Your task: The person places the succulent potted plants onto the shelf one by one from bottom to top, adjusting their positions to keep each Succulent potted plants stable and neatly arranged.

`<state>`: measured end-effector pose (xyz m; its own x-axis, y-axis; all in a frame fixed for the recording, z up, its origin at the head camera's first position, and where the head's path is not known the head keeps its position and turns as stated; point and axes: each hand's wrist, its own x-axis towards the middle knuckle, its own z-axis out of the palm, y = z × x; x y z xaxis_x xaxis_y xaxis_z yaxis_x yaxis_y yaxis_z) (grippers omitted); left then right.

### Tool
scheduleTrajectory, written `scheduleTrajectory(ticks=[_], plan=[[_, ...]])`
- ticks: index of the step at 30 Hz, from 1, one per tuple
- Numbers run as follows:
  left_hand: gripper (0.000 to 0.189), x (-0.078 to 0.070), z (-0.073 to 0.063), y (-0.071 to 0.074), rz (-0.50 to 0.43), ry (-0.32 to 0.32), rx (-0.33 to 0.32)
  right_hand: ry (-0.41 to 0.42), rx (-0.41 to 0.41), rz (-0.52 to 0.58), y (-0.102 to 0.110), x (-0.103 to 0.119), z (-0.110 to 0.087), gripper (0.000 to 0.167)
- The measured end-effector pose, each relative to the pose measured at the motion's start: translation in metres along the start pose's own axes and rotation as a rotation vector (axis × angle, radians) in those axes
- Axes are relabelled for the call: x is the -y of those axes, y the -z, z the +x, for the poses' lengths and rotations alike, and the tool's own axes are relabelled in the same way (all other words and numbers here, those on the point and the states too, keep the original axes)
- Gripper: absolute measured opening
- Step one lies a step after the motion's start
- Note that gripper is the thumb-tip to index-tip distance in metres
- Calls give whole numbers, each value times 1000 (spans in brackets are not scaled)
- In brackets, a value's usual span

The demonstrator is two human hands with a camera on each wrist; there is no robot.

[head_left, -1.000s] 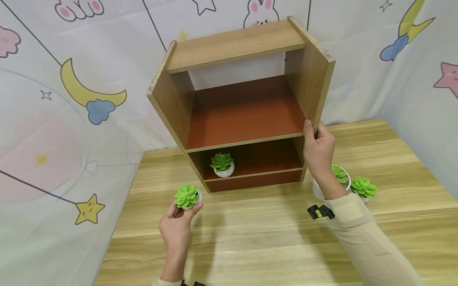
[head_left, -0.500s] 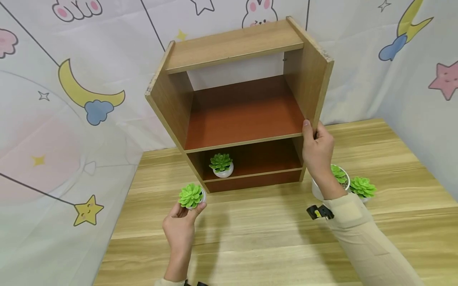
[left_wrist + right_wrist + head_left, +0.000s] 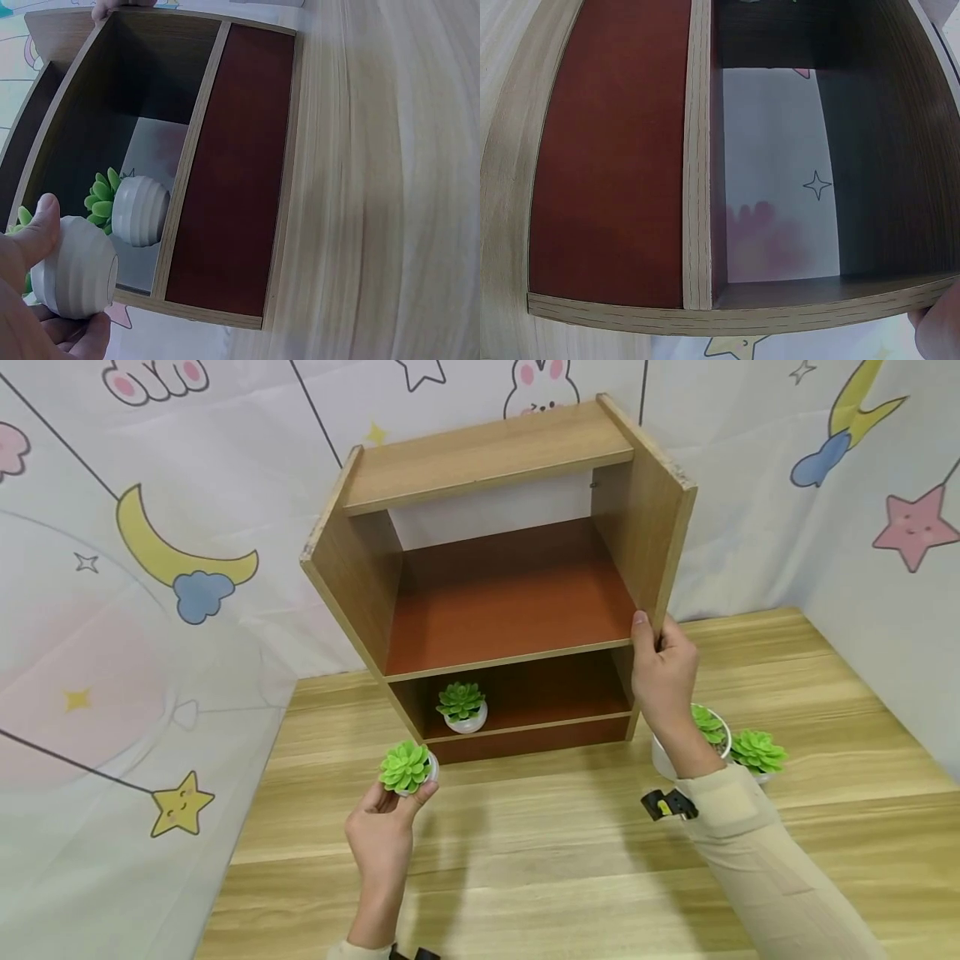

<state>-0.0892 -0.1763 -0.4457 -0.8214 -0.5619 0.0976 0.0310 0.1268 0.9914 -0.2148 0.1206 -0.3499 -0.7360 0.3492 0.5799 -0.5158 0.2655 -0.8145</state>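
Note:
A small artificial succulent in a white pot (image 3: 406, 768) is held up by my left hand (image 3: 381, 835), above the table and in front of the shelf's lower left corner. In the left wrist view, thumb and fingers grip its ribbed white pot (image 3: 75, 268). My right hand (image 3: 666, 677) grips the right side panel of the wooden shelf unit (image 3: 510, 602), thumb on the inner face and fingers behind. On the left of the lower compartment stands another potted succulent (image 3: 462, 707), also seen in the left wrist view (image 3: 139, 210).
Right of the shelf, a larger white pot with a green plant (image 3: 667, 758) is partly hidden by my right forearm. Beside it sits another small succulent (image 3: 759, 753). The shelf stands on a wood-grain table (image 3: 540, 860), with a patterned cloth backdrop (image 3: 247, 468) behind it and at both sides.
My left hand has moved slightly right and up, bringing the succulent closer to the shelf's lower left corner. My right hand keeps its grip on the side panel.

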Motion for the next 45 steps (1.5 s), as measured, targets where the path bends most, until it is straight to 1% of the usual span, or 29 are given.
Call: scheduleTrajectory(ticks=[5, 11, 18, 22, 26, 32, 39, 45], plan=[[65, -3, -2, -3, 8, 1, 12, -4, 1, -2, 1, 0, -1, 27], [58, -3, -4, -8, 2, -25, 23, 13, -3, -12, 1, 0, -1, 29], [67, -4, -5, -11, 31, -9, 39, 22, -6, -6, 0, -1, 0, 30], [66, -4, -6, -12, 29, -8, 46, 18, -4, -10, 1, -1, -1, 30], [65, -4, -7, -15, 26, -21, 55, 18, -9, -15, 1, -1, 0, 30], [67, -4, -8, -19, -6, -26, 69, 27, 2, -3, 0, -1, 0, 29], [67, -6, -10, -22, 14, -39, 91, 22, 2, -2, 0, -2, 0, 29], [65, -7, -11, -24, -19, -46, 108, 12, 13, -7, 0, -2, 0, 30]])
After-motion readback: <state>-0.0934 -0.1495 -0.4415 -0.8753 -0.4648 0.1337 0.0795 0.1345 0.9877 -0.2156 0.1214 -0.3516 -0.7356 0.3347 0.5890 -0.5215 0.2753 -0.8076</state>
